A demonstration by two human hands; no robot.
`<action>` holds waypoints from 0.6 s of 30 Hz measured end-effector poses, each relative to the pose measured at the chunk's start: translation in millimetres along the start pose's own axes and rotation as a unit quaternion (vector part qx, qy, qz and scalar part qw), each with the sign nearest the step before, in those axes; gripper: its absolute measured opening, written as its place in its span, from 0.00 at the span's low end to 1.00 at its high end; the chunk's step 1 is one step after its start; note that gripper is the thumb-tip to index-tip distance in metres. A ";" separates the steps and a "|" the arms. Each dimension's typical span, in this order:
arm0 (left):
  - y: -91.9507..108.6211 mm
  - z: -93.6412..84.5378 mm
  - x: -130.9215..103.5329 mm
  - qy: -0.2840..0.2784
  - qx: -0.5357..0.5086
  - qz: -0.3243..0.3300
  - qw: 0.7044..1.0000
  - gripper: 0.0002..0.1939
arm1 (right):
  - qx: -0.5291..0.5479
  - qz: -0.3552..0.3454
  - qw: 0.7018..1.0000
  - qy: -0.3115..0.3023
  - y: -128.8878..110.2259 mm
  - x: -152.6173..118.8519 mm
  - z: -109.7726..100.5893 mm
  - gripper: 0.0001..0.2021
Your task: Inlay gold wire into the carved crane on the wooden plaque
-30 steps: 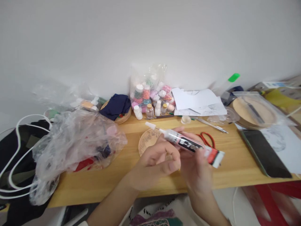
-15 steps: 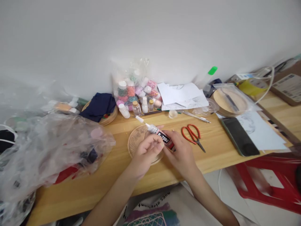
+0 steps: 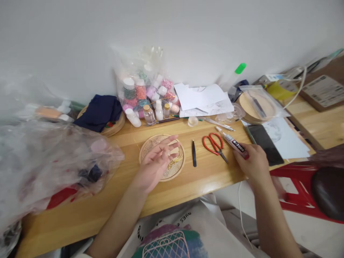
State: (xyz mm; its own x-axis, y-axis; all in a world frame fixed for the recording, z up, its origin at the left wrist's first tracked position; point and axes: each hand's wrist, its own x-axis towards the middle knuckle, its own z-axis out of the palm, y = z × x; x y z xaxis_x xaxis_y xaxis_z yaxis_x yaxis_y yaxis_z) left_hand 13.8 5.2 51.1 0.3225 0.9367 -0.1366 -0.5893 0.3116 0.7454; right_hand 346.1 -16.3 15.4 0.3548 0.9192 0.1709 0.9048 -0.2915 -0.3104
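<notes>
My right hand [image 3: 251,161] grips the bottom end of a B-7000 glue tube [image 3: 233,142], whose white nozzle points up and left, beside the red-handled pliers. Over the round carved wooden disc [image 3: 176,172] hovers my left hand [image 3: 156,165], its fingers spread and nothing visible in them. The hand hides the disc's left and middle part. Gold-coloured pieces [image 3: 172,164] show on the disc near the fingers. To the disc's right lie black tweezers [image 3: 194,154], then the red-handled pliers [image 3: 215,144], partly spread, on the wooden table.
A large clear plastic bag [image 3: 59,154] covers the table's left. Behind stand a bag of bead jars [image 3: 137,93], small bottles [image 3: 148,115] and white papers [image 3: 204,98]. A phone [image 3: 264,143] lies right of my right hand; a red stool [image 3: 295,200] stands below the edge.
My right hand has carried the glue tube rightward, from over the disc to beyond the pliers. My left hand has opened and moved slightly left. The tweezers have come into view.
</notes>
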 end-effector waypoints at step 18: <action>-4.1 -12.6 -0.6 -0.054 -0.022 0.037 0.998 0.09 | 0.011 -0.147 0.977 -0.155 -134.1 -15.5 15.6 0.10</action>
State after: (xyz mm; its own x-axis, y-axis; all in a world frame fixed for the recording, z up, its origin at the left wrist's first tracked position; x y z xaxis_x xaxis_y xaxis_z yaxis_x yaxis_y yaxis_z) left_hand 6.6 5.3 40.0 0.3532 0.9355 -0.0096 -0.6451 0.2510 0.7217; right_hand 215.7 12.7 39.8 -0.0108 0.9993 -0.0345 0.9503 -0.0005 -0.3112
